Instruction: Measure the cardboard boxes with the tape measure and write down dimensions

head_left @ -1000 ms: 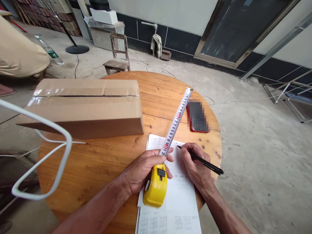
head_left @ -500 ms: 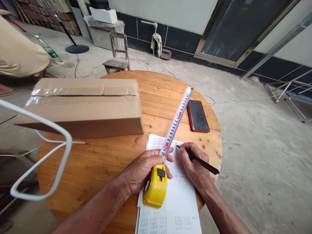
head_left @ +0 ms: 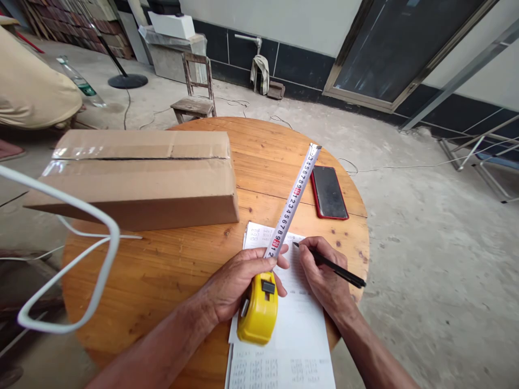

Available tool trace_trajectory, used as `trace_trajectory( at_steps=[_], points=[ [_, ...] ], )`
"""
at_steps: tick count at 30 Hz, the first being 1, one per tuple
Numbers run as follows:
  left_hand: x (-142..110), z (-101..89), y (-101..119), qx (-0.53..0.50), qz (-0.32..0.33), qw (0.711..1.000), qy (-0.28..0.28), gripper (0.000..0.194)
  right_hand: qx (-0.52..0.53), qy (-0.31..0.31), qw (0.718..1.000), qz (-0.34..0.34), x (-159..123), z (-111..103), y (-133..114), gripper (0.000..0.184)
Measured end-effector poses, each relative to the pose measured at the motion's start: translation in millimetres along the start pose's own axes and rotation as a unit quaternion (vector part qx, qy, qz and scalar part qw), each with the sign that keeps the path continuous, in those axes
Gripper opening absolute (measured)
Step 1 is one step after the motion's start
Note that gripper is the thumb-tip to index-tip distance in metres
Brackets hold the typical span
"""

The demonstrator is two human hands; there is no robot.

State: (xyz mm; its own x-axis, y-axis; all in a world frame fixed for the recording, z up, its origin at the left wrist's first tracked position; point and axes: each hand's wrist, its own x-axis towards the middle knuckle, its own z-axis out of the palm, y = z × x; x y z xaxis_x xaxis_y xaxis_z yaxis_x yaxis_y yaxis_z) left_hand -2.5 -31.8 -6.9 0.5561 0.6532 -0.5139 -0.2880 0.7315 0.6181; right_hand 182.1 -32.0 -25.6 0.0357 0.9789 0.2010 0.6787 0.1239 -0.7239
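Observation:
My left hand (head_left: 239, 278) is closed on a yellow tape measure (head_left: 259, 313), thumb across the blade near its case. The silver blade (head_left: 291, 208) is drawn out past the 20 mark and slants up and away to the right, its end hook beside the phone. A black pen (head_left: 338, 270) is pinched in my right hand (head_left: 326, 273), its tip at the upper part of the paper sheets (head_left: 298, 329). Rows of small handwriting cover parts of the top sheet. Both hands are over the sheets, and the left one hides some of the writing.
A taped cardboard box (head_left: 150, 186) sits at the left of the round wooden table (head_left: 182, 259). A red-cased phone (head_left: 330, 192) lies on the right. A white bent rod (head_left: 109, 237) crosses the left foreground. Beyond are a small chair (head_left: 194, 105) and a seated person (head_left: 32, 81).
The pen has tilted very slightly in my right hand, its back end shifting a little. Everything else, including my left hand and the tape measure, stays in place.

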Motion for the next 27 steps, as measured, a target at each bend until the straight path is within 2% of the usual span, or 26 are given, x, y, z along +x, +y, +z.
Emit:
trace_trajectory(
  at_steps=[6,20,27],
  points=[
    [2.9,-0.8,-0.9,0.025,0.003,1.0,0.008,0.018,0.008,0.041,0.999,0.006,-1.0,-2.4,3.3,0.01],
    [2.1,-0.5,-1.3,0.025,0.004,1.0,0.004,0.017,0.01,0.015,1.0,0.008,1.5,-0.5,3.1,0.012],
    [1.1,-1.9,-2.4,0.023,0.006,1.0,-0.001,0.018,0.003,0.025,1.0,0.005,0.7,-0.1,2.9,0.012]
  ],
)
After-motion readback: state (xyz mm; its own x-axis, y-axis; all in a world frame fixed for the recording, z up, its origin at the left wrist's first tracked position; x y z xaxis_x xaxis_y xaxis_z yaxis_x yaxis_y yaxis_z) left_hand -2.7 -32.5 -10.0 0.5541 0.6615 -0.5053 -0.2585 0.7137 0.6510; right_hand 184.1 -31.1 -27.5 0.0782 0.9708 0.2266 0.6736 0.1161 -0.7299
